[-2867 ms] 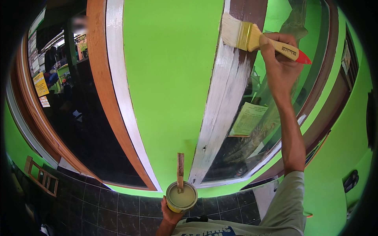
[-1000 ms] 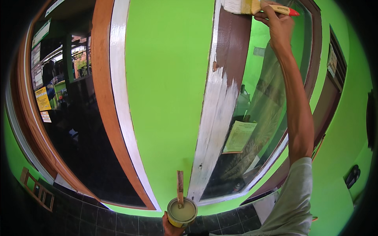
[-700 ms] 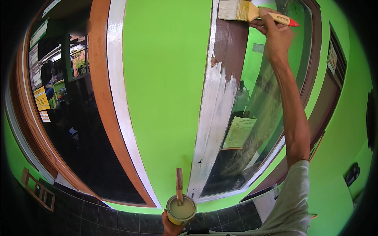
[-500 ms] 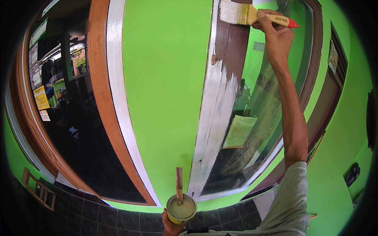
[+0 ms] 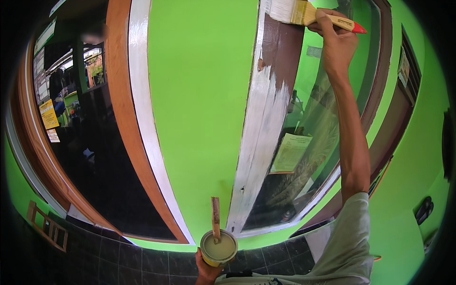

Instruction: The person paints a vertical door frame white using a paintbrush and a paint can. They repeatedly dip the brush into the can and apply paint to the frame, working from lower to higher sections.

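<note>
High at the upper right, my right hand (image 5: 338, 43) grips the wooden handle of a wide paintbrush (image 5: 300, 13) with a red tip. Its white-coated bristles lie against the upper part of the window frame post (image 5: 285, 52), which is brown there. Lower down, that post (image 5: 259, 137) carries streaky white paint with a ragged upper edge. At the bottom centre, my left hand (image 5: 207, 270) holds a can of pale paint (image 5: 219, 248) from its left side. A flat wooden stick (image 5: 216, 216) stands in the can, leaning on its rim.
Green wall (image 5: 199, 109) lies between the post and an orange-brown door frame (image 5: 130, 142) with white trim. Right of the post is a glass pane (image 5: 285, 204) with a paper (image 5: 291, 153) on it. A small wooden ladder-like piece (image 5: 47, 228) leans lower left, above dark floor tiles (image 5: 133, 259).
The brush and my right hand have shifted slightly right, with the bristles still at the post's top. The view has moved a little; the can stays in my left hand.
</note>
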A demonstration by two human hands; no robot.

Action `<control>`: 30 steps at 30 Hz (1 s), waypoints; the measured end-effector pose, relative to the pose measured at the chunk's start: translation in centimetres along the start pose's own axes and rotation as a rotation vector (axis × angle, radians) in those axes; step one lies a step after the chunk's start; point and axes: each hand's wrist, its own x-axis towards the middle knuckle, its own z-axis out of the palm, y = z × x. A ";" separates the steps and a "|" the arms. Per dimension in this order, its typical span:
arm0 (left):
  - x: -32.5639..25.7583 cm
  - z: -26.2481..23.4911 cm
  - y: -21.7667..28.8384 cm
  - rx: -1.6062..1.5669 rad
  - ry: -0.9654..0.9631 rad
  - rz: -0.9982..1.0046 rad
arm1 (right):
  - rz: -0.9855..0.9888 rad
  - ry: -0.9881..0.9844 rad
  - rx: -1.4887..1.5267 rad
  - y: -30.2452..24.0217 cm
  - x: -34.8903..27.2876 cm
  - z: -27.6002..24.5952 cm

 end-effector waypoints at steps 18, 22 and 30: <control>0.1 -1.7 0.1 0.031 -0.079 -0.019 | 0.072 0.067 0.022 -2.0 -6.7 -0.7; 0.0 -1.9 0.0 0.010 -0.088 -0.036 | 0.124 0.013 0.088 -1.6 -8.4 -0.4; 0.4 -1.7 0.2 -0.009 -0.086 -0.041 | 0.109 0.037 0.027 -0.9 -9.6 -2.2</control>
